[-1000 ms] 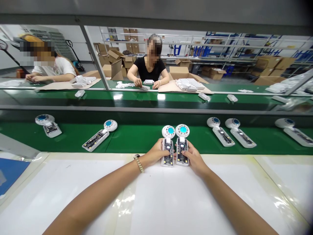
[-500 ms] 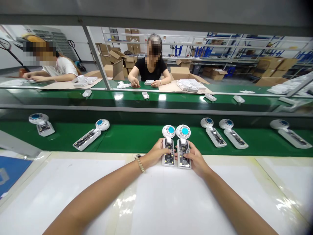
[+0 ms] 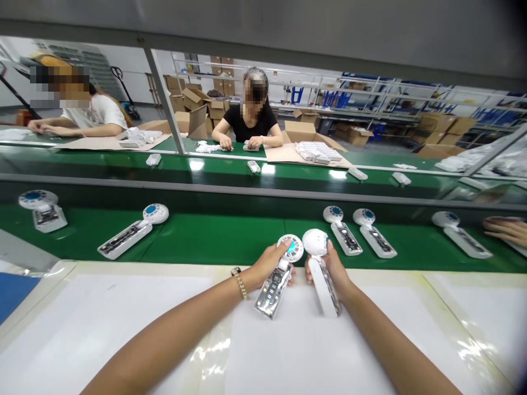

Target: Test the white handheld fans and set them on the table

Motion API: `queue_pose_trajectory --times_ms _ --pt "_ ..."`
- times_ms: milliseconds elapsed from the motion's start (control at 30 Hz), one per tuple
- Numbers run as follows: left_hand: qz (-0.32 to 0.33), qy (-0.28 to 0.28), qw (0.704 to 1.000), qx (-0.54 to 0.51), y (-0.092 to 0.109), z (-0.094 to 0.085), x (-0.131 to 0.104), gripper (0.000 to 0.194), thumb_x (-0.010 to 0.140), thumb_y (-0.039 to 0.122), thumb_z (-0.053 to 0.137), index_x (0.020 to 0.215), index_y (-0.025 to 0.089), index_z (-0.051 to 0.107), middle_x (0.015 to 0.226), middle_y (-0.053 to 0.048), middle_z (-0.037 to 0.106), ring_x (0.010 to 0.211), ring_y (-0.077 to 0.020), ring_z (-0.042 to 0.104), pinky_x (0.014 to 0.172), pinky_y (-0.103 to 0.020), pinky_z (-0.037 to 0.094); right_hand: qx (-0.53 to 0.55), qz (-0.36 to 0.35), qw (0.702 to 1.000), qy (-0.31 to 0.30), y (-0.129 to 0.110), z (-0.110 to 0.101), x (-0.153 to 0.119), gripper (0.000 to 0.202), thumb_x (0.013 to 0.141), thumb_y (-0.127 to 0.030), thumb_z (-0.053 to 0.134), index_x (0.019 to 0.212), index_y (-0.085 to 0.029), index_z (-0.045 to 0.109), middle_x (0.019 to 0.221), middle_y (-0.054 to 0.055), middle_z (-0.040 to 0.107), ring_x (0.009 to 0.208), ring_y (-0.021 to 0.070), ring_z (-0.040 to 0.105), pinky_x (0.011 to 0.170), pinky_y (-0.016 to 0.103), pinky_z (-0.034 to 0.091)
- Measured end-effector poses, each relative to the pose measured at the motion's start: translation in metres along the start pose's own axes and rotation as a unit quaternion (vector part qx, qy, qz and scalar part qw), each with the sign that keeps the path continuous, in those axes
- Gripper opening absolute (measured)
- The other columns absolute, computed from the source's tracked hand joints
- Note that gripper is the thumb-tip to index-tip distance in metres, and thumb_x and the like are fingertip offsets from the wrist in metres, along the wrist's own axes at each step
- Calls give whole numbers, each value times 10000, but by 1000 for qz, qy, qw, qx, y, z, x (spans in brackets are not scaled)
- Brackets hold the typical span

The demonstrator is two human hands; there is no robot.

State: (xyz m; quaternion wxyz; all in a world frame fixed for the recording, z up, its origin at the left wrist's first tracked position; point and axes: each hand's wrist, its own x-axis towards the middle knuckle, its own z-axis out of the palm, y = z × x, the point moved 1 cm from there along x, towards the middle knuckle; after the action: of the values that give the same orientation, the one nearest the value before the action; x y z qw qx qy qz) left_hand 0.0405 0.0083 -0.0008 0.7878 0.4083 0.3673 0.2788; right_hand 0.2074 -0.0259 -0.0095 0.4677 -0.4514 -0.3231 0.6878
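Observation:
My left hand (image 3: 269, 264) is closed on a white handheld fan (image 3: 273, 291), its thumb on the round head near the blue centre. That fan's open handle faces up and shows a dark circuit board. In my right hand (image 3: 336, 269) is a second white handheld fan (image 3: 323, 288), turned on its side so its white casing shows. Both fans are held side by side above the white worktop (image 3: 263, 356), their heads almost touching. The fingers under each fan are partly hidden.
A green conveyor belt (image 3: 222, 241) runs across ahead, carrying several similar fans, such as one on the left (image 3: 127, 238). A co-worker's hand (image 3: 508, 230) reaches in at the far right. Two people sit across a second green line with white casings (image 3: 317, 152). A metal frame (image 3: 164, 104) stands between.
Both hands have drawn the two fans nearer and lower. The left thumb has moved to its fan's head, and the right fan has turned sideways. A co-worker's hand has appeared at right.

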Motion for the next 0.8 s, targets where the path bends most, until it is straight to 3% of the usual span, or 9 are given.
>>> queue_pose_trajectory --times_ms 133,200,267,367,467,600,667,733,800 --pt "83 109 990 -25 1 -12 12 432 768 545 541 957 171 439 732 -61 650 521 -167 615 542 -338 524 -74 -76 991 86 1 4 19 419 732 -602 567 692 -185 579 589 40 634 536 199 609 536 300 491" --pt "135 187 973 -10 2 -23 19 385 754 393 608 1007 167 428 883 -85 641 692 -186 648 682 -360 530 -152 -171 967 113 -2 9 33 311 726 -490 638 813 -196 588 718 39 669 674 234 644 625 338 512" --pt "183 248 951 25 6 -36 24 455 702 259 658 1070 165 407 987 -98 612 893 -221 629 829 -379 489 -219 -254 934 124 -5 13 47 336 720 -404 669 985 -224 570 922 38 671 862 251 633 786 386 494" --pt "254 326 901 135 13 -52 23 582 704 204 640 1205 147 349 1222 -165 503 1217 -298 436 1031 -446 317 -267 -309 901 145 -8 20 61 474 687 -328 706 1123 -267 530 1147 35 597 1081 262 539 973 421 383" --pt "330 380 819 277 19 -57 13 591 785 191 523 1313 102 272 1428 -200 270 1379 -307 113 1119 -472 94 -303 -350 871 165 -9 21 60 393 711 -312 676 1086 -268 570 1159 44 582 1129 274 496 1007 433 343" --pt "435 310 730 426 19 -37 -4 586 832 151 416 1379 139 206 1489 -152 170 1392 -255 90 1126 -468 108 -326 -407 823 225 -17 0 46 262 778 -283 562 1035 -236 571 1092 68 588 1072 255 517 997 424 340" --pt "465 249 707 471 17 -25 -12 545 836 123 385 1363 133 250 1481 -153 199 1387 -243 128 1125 -463 138 -329 -434 779 310 -26 -25 39 239 785 -283 513 1001 -195 564 1059 98 587 1055 264 521 983 439 343" --pt "484 191 707 479 13 -17 -17 493 828 102 377 1319 120 329 1454 -164 261 1376 -244 175 1122 -464 164 -340 -439 699 451 -36 -57 32 268 793 -282 451 1006 -154 553 1008 120 606 989 262 564 923 427 396" --pt "489 130 729 461 9 -14 -19 452 812 94 398 1264 122 401 1426 -170 314 1357 -255 233 1109 -473 209 -342 -377 663 549 -44 -87 28 336 806 -283 405 1077 -129 529 1043 138 614 983 251 582 890 396 425"
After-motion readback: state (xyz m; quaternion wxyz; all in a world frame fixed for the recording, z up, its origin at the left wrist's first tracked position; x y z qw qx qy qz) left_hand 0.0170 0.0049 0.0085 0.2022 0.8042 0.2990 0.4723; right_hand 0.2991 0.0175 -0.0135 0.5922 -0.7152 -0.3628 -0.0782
